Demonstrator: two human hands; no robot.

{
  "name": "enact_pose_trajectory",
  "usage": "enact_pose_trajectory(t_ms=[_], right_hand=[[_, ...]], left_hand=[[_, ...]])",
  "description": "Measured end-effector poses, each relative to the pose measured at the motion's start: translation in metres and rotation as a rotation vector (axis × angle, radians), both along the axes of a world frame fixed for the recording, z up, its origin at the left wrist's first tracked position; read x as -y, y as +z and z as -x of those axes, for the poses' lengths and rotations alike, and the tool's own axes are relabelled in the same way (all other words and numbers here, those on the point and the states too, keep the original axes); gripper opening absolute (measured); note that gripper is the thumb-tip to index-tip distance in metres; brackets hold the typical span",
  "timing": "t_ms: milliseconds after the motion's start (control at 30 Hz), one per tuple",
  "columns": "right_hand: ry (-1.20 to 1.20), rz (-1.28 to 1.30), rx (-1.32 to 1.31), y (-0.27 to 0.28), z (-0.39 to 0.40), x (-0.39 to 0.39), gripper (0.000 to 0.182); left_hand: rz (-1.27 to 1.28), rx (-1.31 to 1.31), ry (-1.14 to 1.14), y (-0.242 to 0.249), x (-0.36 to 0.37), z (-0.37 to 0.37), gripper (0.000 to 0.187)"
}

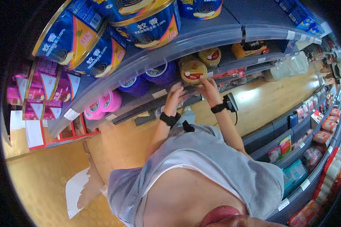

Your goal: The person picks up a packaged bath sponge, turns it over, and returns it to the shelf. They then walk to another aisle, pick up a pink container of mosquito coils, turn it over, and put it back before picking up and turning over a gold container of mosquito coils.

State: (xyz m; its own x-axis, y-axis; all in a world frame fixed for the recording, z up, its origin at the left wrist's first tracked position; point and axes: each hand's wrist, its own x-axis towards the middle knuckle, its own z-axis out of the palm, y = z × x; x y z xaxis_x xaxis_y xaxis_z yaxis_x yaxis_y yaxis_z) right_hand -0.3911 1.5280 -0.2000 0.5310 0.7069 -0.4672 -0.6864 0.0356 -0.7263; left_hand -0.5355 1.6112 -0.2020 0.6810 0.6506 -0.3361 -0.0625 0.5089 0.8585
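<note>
A round tub with a yellow lid and red label (193, 72) is at the front of the shelf, tilted toward me. My right hand (210, 92) has its fingertips on the tub's lower right edge, with the fingers bent around it. Just left of and below the tub is my left hand (174, 99), fingers apart and slightly blurred, holding nothing that I can see. Behind the front tub stands a similar yellow-lidded tub (210, 56). Purple tubs (158, 73) line the shelf to the left. Both wrists wear black bands.
Blue mosquito-coil tins (144, 28) fill the upper shelf, which has a clear plastic lip (178, 47). Pink tubs (102, 106) sit farther left on the lower shelf. An orange box (250, 49) lies to the right. Across the wooden floor (250, 102), another stocked shelf (305, 147) runs along the right.
</note>
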Motion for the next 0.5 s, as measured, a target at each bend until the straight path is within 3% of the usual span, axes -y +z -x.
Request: enact_pose_trajectory(t_ms=[100,167,200,233,267,333,433,467,500], right_hand=[[-0.024,-0.014,0.048,-0.015,-0.010,-0.030,0.034],[-0.008,0.100,0.214,-0.030,-0.016,-0.043,0.042],[-0.013,0.255,0.521,-0.079,-0.029,-0.056,0.048],[-0.025,0.257,0.523,-0.070,-0.029,-0.054,0.048],[0.029,0.273,0.707,-0.051,-0.024,-0.049,0.050],[0.063,0.324,0.996,-0.039,-0.020,-0.044,0.050],[0.053,0.496,1.100,-0.058,-0.024,-0.048,0.051],[0.040,0.505,1.092,-0.060,-0.025,-0.049,0.051],[0.020,0.341,0.999,-0.061,-0.025,-0.049,0.052]], left_hand=[[-0.061,-0.042,0.028,-0.017,-0.011,-0.016,0.050],[0.022,0.000,-0.023,-0.020,-0.019,-0.028,0.055],[-0.025,0.027,-0.030,-0.017,-0.022,-0.035,0.056],[-0.072,0.055,-0.038,-0.012,-0.024,-0.041,0.056],[-0.124,-0.007,0.069,-0.005,-0.020,-0.048,0.040],[-0.166,-0.011,0.057,-0.028,-0.029,-0.053,0.039],[-0.148,0.003,0.047,-0.026,-0.028,-0.055,0.037],[-0.055,0.004,0.062,-0.004,-0.022,-0.055,0.037],[0.038,0.004,0.077,0.007,-0.020,-0.057,0.037]])
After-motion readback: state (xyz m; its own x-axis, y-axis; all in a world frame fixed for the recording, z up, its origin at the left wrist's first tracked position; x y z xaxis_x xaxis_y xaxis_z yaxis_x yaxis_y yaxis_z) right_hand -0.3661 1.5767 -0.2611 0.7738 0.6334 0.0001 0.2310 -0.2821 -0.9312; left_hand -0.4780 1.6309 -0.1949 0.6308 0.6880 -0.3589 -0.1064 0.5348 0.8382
